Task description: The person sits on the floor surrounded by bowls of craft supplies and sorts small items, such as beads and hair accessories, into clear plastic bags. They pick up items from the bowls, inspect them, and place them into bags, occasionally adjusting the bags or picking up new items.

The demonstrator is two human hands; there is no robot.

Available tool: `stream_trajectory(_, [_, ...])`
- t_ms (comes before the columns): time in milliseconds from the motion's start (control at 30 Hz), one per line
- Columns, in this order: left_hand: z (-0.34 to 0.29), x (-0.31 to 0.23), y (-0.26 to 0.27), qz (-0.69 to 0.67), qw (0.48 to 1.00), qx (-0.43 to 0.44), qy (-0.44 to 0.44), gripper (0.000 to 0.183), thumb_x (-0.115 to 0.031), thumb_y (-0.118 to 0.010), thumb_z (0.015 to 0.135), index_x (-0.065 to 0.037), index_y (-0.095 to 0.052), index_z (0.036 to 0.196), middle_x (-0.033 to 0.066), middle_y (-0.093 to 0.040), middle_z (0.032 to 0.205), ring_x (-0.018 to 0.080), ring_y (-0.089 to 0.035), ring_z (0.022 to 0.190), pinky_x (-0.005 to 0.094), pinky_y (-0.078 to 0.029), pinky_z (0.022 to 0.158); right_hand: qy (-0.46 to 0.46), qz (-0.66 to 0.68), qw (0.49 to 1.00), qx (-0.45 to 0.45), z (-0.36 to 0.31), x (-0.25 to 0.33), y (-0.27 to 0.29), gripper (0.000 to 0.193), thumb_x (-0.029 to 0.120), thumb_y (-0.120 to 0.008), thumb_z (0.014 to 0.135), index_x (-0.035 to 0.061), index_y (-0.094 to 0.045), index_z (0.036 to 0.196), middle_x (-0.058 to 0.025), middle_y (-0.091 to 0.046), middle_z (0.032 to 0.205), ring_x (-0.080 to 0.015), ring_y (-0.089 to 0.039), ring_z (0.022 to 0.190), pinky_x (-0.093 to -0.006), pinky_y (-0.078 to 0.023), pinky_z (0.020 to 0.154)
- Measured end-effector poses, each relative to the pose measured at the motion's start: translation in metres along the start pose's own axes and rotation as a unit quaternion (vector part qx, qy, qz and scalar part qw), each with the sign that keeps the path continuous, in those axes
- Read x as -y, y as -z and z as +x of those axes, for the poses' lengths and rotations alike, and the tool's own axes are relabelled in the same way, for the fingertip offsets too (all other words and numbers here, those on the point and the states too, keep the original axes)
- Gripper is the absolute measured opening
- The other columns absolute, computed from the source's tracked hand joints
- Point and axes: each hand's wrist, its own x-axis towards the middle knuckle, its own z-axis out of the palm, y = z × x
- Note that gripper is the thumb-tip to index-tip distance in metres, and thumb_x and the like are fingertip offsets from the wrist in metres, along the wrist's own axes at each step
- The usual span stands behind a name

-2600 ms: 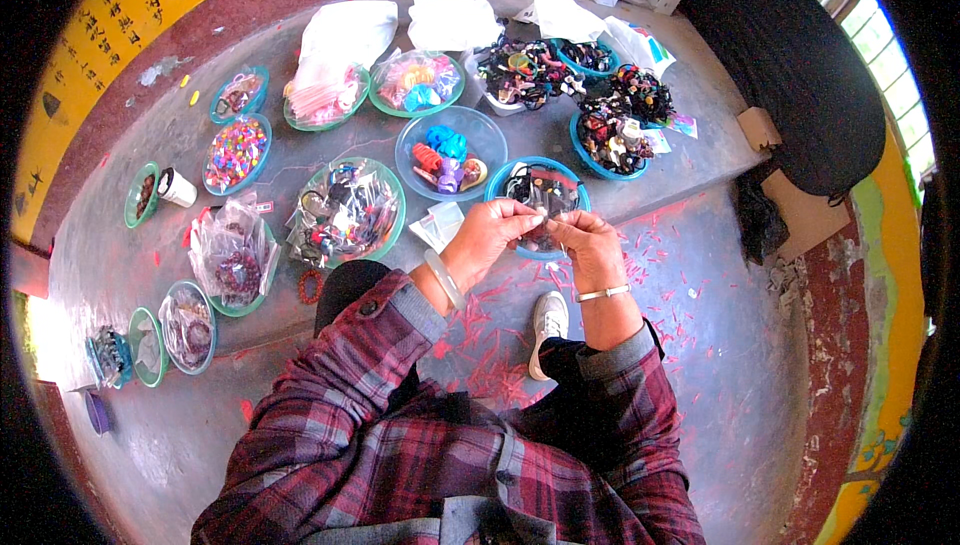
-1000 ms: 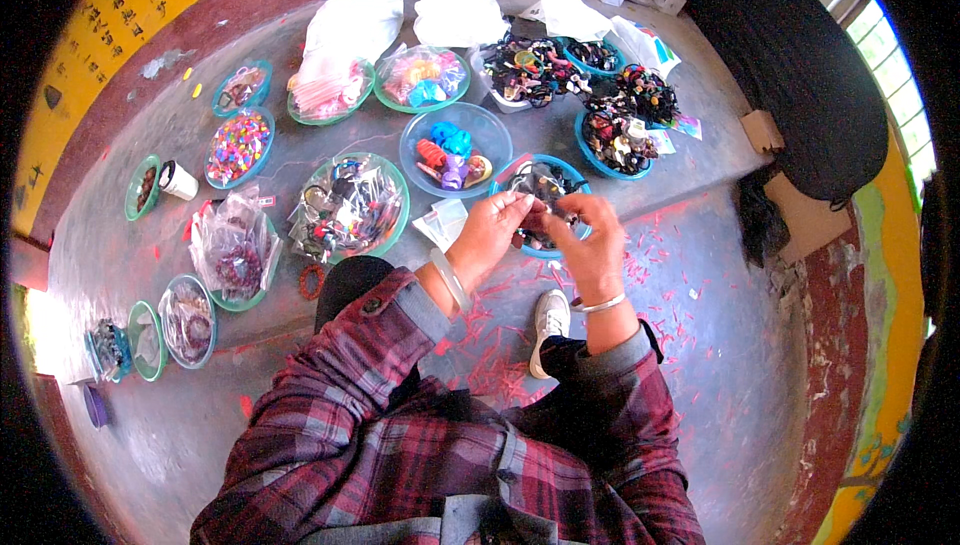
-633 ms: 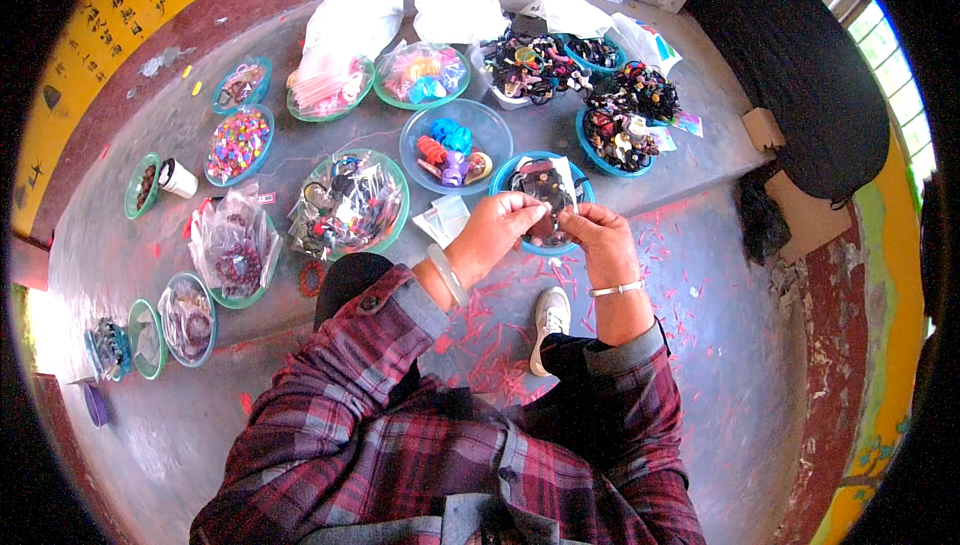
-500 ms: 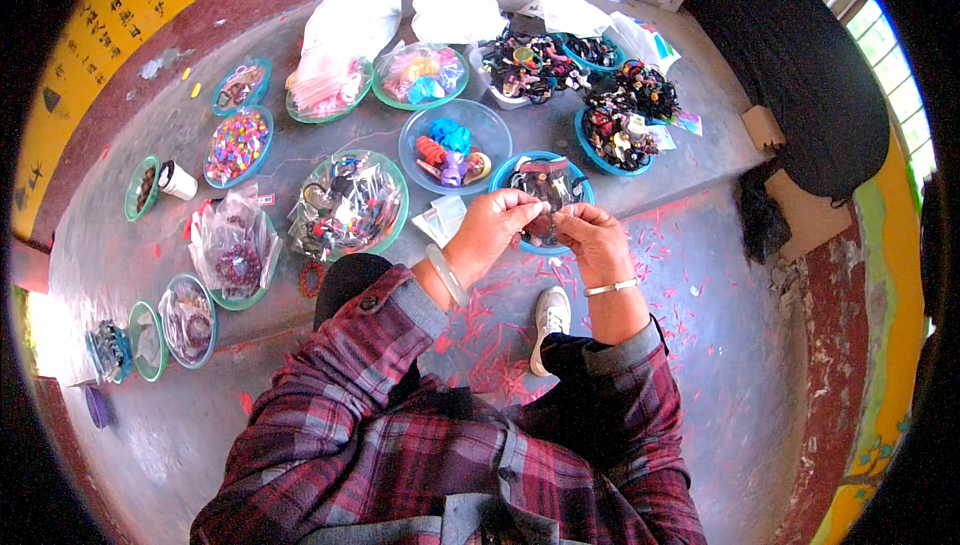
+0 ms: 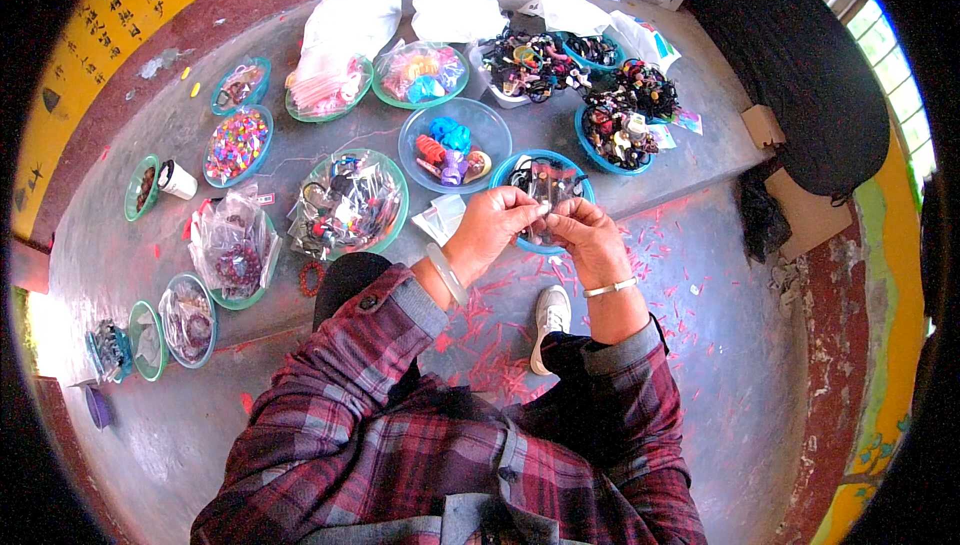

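Over the blue basin (image 5: 584, 171) my left hand (image 5: 490, 230) and my right hand (image 5: 590, 240) meet, thumbs and fingertips pinched together. Between them is what looks like a small clear plastic bag (image 5: 548, 181), its contents dark and hard to make out. Black bands or cords (image 5: 568, 185) lie in the basin behind it; my fingers hide much of this. A pale bangle rings my left wrist and a thin bracelet my right. Just left of my left hand lies a small white packet (image 5: 440, 217).
A large green basin (image 5: 402, 207) holds bagged hair ties. Behind it, a clear blue basin (image 5: 408, 135) carries coloured hair clips. Farther right, a basin (image 5: 588, 150) overflows with dark hair bands. Red paper scraps (image 5: 490, 345) litter the floor around my shoe (image 5: 552, 313).
The bag between my hands has shifted slightly and looks clearer and less brown. My right fingers have moved a little up and inward. The surrounding basins are unchanged.
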Motion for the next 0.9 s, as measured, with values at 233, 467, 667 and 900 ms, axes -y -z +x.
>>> stream_trajectory(233, [-0.002,-0.003,-0.001,0.023,0.999,0.006,-0.027,0.015,-0.02,-0.059,0.081,-0.005,-0.06,0.083,-0.0002,-0.061,0.073,0.0036,-0.05,0.059,0.0176,-0.037,0.048,0.016,0.038,0.999,0.008,0.002,-0.002,0.003,0.013,0.002,-0.065,0.073,0.0097,-0.055,0.069,0.0028,-0.054,0.065,-0.0092,-0.05,0.055,-0.0208,-0.04,0.052])
stream_trajectory(467, [-0.002,-0.001,-0.001,0.039,0.998,0.004,-0.056,0.017,-0.022,-0.059,0.081,-0.005,-0.061,0.083,-0.0008,-0.06,0.073,0.0028,-0.049,0.058,0.0169,-0.035,0.048,0.014,0.036,0.999,-0.012,0.0,0.0,0.001,0.011,0.004,-0.065,0.074,0.0082,-0.056,0.069,0.0019,-0.055,0.065,-0.0093,-0.05,0.055,-0.0208,-0.04,0.052])
stream_trajectory(667, [-0.005,-0.003,-0.007,0.02,0.998,0.054,-0.009,0.02,-0.025,-0.057,0.082,-0.007,-0.061,0.086,-0.0023,-0.061,0.077,0.002,-0.048,0.058,0.0163,-0.035,0.047,0.055,0.043,0.997,-0.035,0.0,-0.002,-0.002,0.007,0.007,-0.063,0.077,0.0053,-0.058,0.073,-0.0007,-0.056,0.065,-0.0096,-0.05,0.054,-0.0213,-0.04,0.051])
stream_trajectory(900, [-0.005,0.0,-0.008,0.096,0.995,0.041,-0.012,0.022,-0.022,-0.054,0.083,-0.004,-0.063,0.09,-0.0007,-0.063,0.081,0.0022,-0.051,0.062,0.0171,-0.037,0.05,0.056,0.038,0.997,-0.037,0.003,-0.005,-0.007,0.008,0.009,-0.061,0.078,0.0034,-0.059,0.072,-0.0022,-0.056,0.063,-0.0096,-0.049,0.052,-0.0215,-0.038,0.048])
